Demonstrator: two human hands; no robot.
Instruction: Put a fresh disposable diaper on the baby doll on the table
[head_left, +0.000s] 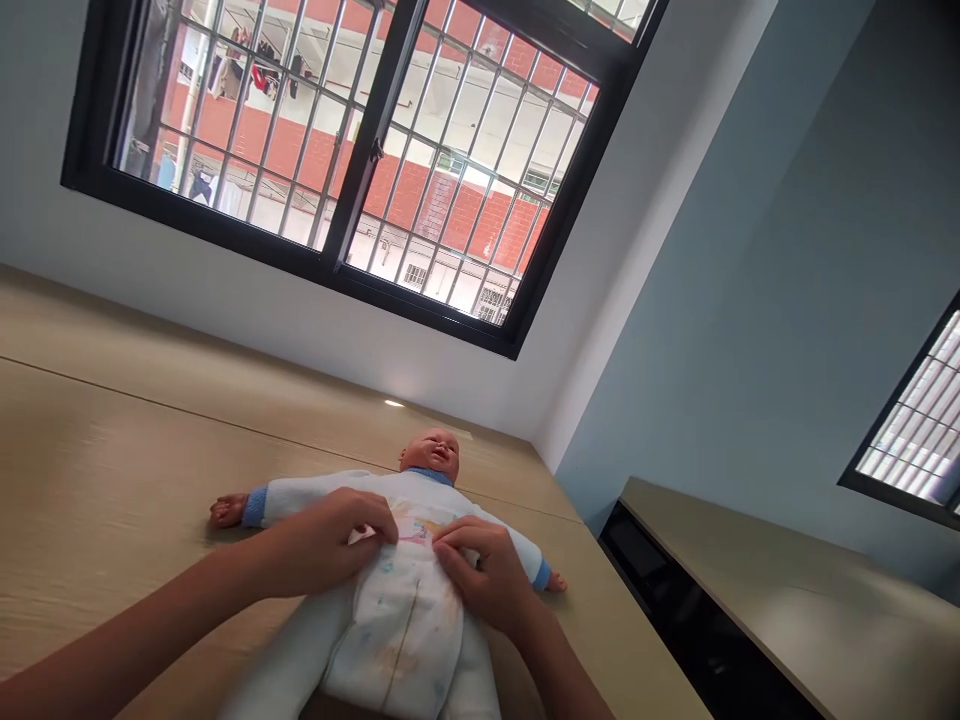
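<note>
A baby doll point(429, 460) lies on its back on the wooden table point(112, 480), arms spread, in a white top with blue collar and cuffs. A white printed cloth point(401, 630) covers its belly and the tops of its white-clad legs. My left hand point(337, 540) pinches the cloth's upper edge at the left of the doll's chest. Opposite it, my right hand point(484, 570) pinches the same edge on the right, thumb and forefinger together. Between the two hands a small coloured print shows on the chest.
Beyond the table stands a wall with a barred, black-framed window point(330, 270). At the right is another wooden surface point(787, 600) with a dark side, separated from the table by a gap. A second window point(911, 430) shows at the right edge.
</note>
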